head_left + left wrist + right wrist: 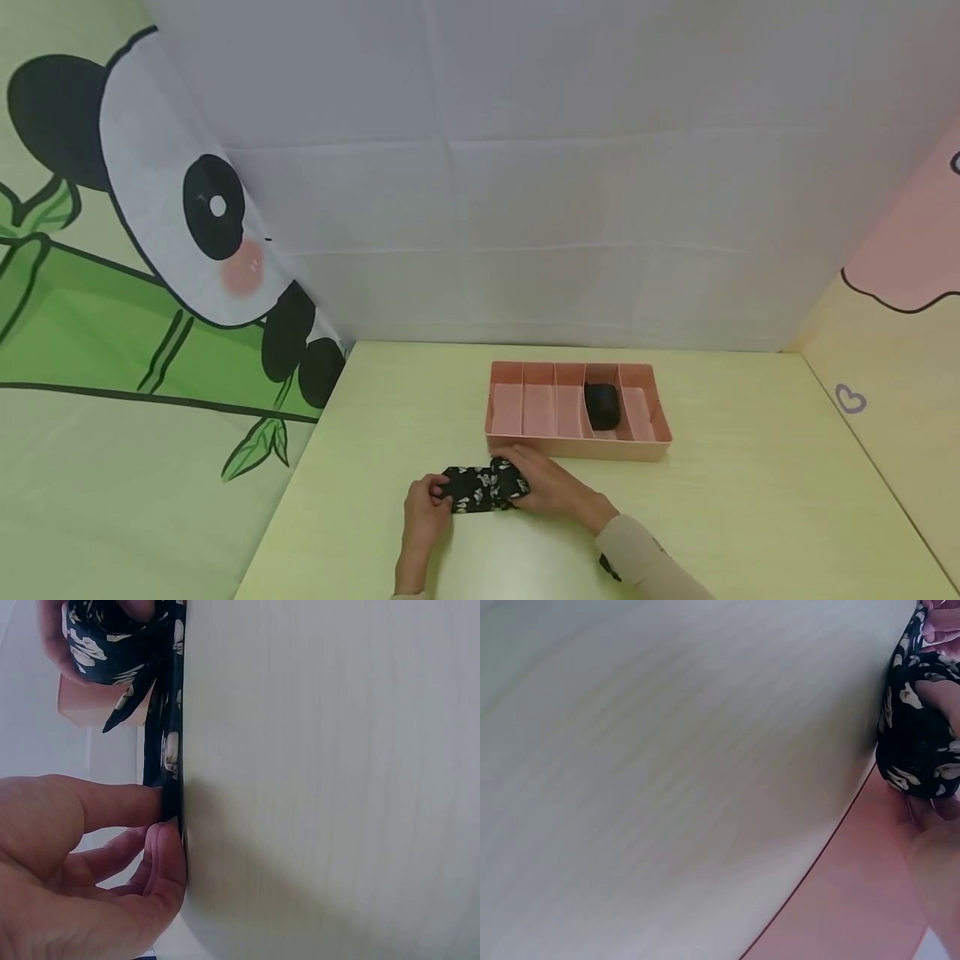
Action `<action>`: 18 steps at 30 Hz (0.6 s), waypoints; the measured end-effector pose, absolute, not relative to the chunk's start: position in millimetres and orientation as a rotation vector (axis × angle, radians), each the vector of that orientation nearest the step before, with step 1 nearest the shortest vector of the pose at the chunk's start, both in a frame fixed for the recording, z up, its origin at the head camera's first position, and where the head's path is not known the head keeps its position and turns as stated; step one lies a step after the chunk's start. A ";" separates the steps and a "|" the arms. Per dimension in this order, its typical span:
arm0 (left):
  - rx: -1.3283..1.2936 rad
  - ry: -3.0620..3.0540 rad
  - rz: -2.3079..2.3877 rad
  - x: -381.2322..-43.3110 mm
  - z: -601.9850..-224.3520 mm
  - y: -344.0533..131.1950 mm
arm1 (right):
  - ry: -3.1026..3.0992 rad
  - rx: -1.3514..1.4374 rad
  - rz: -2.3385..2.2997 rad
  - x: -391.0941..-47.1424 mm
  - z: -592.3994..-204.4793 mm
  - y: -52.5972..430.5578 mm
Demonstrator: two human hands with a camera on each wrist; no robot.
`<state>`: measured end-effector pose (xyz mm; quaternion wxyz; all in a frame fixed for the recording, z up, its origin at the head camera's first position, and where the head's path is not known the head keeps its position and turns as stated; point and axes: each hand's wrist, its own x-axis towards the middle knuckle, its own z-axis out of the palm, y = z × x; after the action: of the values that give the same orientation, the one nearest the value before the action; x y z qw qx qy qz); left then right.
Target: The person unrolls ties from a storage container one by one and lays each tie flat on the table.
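A black cloth strip with a white flower print (471, 490) lies flat on the table, its right end rolled or folded into a thick bundle. At the strip's left end, my left hand (426, 512) pinches the edge between thumb and fingers. My right hand (553, 487) grips the bundle, thumb on the near side and fingers over the far side. In the left wrist view, a pointed flap of the cloth (120, 712) sticks out beside the roll. The right wrist view shows the bundle (919, 750) close to the pink box wall, with part of my right hand cut off by the frame.
Just behind my right hand stands a pink box (577, 448) divided into several narrow compartments. A black, rounded bundle (602, 407) sits in its second compartment from the right. The pale yellow table (750, 500) meets a white sheet (562, 208) at the back.
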<state>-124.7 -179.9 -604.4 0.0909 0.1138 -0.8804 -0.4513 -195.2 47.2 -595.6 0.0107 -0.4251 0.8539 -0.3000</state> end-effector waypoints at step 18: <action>0.334 -2.585 -1.343 -123.0 -597.2 -175.4 | 2.654 -1.239 -0.934 -193.9 -593.3 61.9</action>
<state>-123.0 -175.4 -597.2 0.1047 0.1131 -0.8768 -0.4554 -193.9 61.9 -593.3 0.0338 -0.4028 0.8628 -0.3038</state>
